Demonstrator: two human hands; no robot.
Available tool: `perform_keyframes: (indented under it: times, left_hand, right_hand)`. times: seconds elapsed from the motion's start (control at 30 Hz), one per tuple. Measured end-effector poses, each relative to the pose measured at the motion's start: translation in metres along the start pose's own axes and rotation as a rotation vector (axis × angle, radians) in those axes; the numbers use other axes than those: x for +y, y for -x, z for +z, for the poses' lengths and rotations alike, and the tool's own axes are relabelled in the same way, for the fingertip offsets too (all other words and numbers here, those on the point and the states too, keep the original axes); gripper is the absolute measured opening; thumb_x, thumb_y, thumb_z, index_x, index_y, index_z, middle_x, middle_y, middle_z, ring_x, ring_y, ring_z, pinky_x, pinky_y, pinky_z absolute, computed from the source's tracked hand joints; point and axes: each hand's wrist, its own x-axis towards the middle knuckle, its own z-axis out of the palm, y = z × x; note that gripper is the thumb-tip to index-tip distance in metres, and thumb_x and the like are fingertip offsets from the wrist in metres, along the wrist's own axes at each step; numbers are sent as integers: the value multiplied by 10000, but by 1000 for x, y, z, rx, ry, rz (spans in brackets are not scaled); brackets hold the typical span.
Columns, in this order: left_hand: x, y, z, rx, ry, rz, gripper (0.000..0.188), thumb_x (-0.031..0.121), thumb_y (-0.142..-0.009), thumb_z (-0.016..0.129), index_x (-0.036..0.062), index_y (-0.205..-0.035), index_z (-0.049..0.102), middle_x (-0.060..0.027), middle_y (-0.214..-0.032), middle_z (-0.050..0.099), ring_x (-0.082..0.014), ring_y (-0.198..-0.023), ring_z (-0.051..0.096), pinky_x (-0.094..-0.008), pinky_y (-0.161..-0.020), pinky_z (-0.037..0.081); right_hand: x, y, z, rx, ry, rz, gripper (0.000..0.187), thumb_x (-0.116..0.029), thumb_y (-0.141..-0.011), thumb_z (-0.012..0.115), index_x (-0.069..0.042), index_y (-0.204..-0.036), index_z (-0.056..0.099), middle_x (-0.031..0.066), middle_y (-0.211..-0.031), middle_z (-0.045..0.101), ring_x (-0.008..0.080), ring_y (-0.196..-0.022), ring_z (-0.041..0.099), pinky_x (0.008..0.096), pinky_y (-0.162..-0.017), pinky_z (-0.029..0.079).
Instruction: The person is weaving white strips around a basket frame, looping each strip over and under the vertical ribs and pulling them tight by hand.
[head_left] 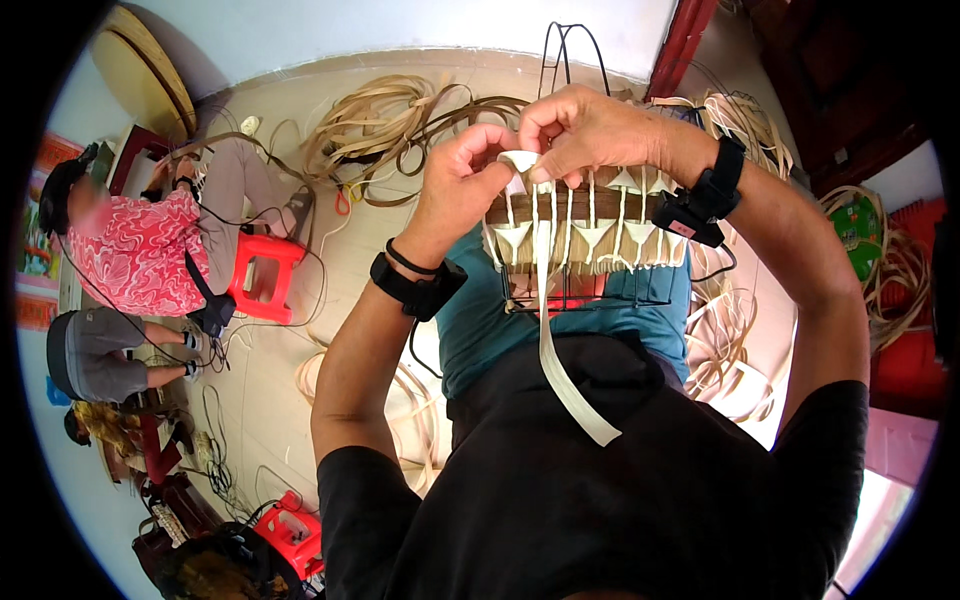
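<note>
1. Closest to my camera lies the black shirt (600, 500), with the free end of the pale strip (545, 310) hanging over it.
2. I see that strip's fold above the woven piece (605, 212) on the teal-trousered lap (465, 335); the left hand (458, 190) and right hand (598, 132) both pinch it between thumb and fingers.
3. I'd hold the pinches close, crease flat and pull evenly, leaving the tail untwisted.
4. Beyond, tan coils (362, 122) lie on the floor (275, 355).
</note>
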Motion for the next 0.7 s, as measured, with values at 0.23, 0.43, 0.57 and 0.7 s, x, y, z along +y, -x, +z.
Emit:
perform_keyframes:
  times: [0.23, 0.43, 0.57, 0.7]
  left_hand:
    - [3, 2, 1, 26, 42, -11, 188, -20, -891, 584, -14, -1071, 639, -19, -965, 675, -71, -848, 616, -231, -772, 501]
    - [11, 5, 2, -18, 66, -13, 151, 18, -909, 627, -17, -1052, 663, 4, -924, 660, -45, -805, 587, -205, -729, 473]
    - [7, 2, 4, 10, -37, 9, 128, 39, -910, 662, -12, -1026, 675, 24, -884, 641, -20, -774, 556, -179, -690, 447]
    - [4, 2, 5, 31, -193, 69, 128, 50, -912, 671, -15, -1022, 676, 35, -865, 627, -12, -760, 542, -172, -668, 439]
  right_hand:
    - [3, -2, 35, 519, 761, -494, 164, -85, -710, 673, -97, -870, 639, 133, -777, 669, 368, -707, 645, 439, -631, 524]
    - [7, 9, 39, 687, 1087, -353, 114, -145, -797, 588, -99, -889, 638, 120, -772, 675, 345, -720, 666, 444, -628, 529]
    - [13, 6, 31, 679, 931, -371, 107, -139, -759, 655, -65, -831, 627, 117, -754, 670, 343, -682, 653, 421, -583, 503]
    - [10, 11, 15, 513, 576, -322, 162, -141, -710, 726, -43, -757, 605, 114, -729, 660, 340, -655, 639, 413, -556, 471]
